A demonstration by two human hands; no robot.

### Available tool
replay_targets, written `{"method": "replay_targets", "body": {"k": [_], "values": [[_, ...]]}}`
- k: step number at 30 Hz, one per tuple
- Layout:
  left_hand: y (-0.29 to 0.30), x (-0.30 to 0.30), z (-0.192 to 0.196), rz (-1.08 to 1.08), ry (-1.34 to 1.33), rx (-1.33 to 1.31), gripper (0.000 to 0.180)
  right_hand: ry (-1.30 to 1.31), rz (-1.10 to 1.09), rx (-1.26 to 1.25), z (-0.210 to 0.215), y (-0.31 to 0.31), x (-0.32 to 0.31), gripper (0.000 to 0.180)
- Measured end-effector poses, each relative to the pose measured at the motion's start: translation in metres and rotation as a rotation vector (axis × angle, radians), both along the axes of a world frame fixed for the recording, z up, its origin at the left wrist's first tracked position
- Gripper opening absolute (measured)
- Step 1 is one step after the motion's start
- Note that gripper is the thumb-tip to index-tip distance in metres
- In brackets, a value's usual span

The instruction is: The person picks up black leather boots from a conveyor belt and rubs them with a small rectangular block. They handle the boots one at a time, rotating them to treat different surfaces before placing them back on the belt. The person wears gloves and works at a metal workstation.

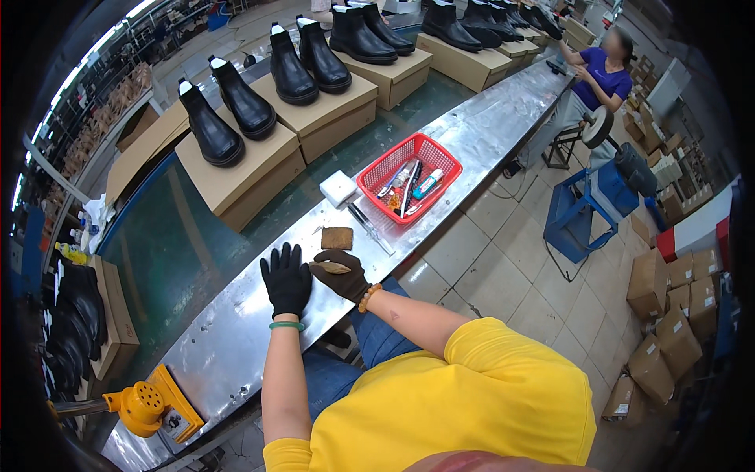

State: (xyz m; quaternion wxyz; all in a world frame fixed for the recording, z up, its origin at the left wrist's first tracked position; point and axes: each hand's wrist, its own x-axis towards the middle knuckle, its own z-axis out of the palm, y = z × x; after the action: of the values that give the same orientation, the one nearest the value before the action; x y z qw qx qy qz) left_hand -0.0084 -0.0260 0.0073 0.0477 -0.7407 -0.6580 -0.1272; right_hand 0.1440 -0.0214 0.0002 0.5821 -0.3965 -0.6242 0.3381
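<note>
My left hand (286,282), in a black glove, lies on the metal bench (236,330) with its fingers spread, holding nothing. Close beside it on the right, my right hand (344,274) wears a brown glove and has its fingers curled. A tan, oblong patch shows at those fingers; whether it is a held thing or a worn part of the glove I cannot make out. Just beyond the hands lies a brown, rough-looking rectangular pad (337,238). Farther off is a red plastic basket (448,157) with tubes and pen-like tools in it. A white block (338,189) stands at its left.
Beyond the bench runs a green conveyor (157,236) carrying cardboard boxes (244,169) with black ankle boots (208,130) on top. A yellow machine (145,409) sits at the near left end. At the far right, a person (609,79) sits near a blue stand (582,216).
</note>
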Motion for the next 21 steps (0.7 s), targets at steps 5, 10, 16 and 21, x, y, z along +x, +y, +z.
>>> {"method": "replay_targets", "body": {"k": [5, 10, 16, 21], "values": [[0.005, -0.007, -0.001, 0.204, 0.047, -0.089, 0.064, -0.021, -0.006, 0.028, -0.007, 0.001, 0.000, 0.021], [0.000, -0.039, 0.006, 0.358, 0.081, -0.200, 0.073, -0.056, 0.032, -0.002, -0.006, 0.001, 0.002, 0.024], [-0.016, -0.079, 0.010, 0.494, 0.082, -0.233, 0.071, -0.123, 0.050, 0.005, -0.002, 0.000, 0.003, 0.023], [-0.024, -0.101, 0.017, 0.612, 0.035, -0.269, 0.064, -0.115, 0.028, 0.008, 0.000, 0.000, 0.003, 0.025]]}}
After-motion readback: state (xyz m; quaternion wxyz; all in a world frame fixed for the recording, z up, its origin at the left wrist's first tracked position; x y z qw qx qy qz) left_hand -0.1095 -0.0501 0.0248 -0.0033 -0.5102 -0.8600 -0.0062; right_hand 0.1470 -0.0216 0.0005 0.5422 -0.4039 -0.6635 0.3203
